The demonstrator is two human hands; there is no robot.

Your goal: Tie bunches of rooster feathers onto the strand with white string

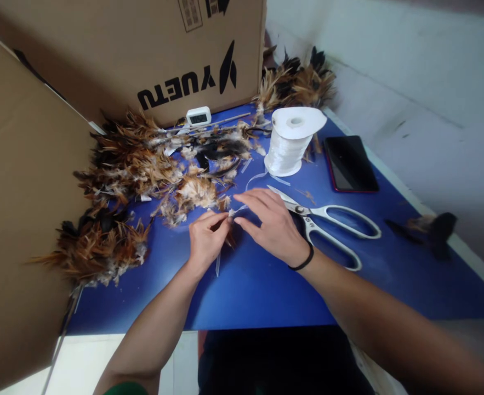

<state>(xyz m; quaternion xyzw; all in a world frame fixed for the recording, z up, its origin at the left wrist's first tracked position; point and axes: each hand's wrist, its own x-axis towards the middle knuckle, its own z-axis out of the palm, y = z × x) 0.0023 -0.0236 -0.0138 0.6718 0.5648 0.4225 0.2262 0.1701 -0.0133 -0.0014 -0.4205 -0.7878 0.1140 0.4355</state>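
Note:
My left hand [207,237] is closed in a pinch, thumb against fingers, on a small brown feather [231,239] with a pale, fluffy base. Thin white ribbon [242,208] runs from the pinch toward the spool, and a loose ribbon tail [217,264] hangs below. Just to the right is my right hand [268,225], its thumb and fingers apart above the ribbon. Whether it touches the ribbon is hard to make out. A white ribbon spool [286,148] stands upright behind. Silver scissors [328,219] lie partly behind my right hand, blades slightly apart.
Brown and black feather bunches [122,159] cover the left side of the blue table [258,296], with another feather pile [297,82] at the back. Around them are a small digital clock [198,116], a phone [351,163], dark feathers [439,230] and a large cardboard box [102,49].

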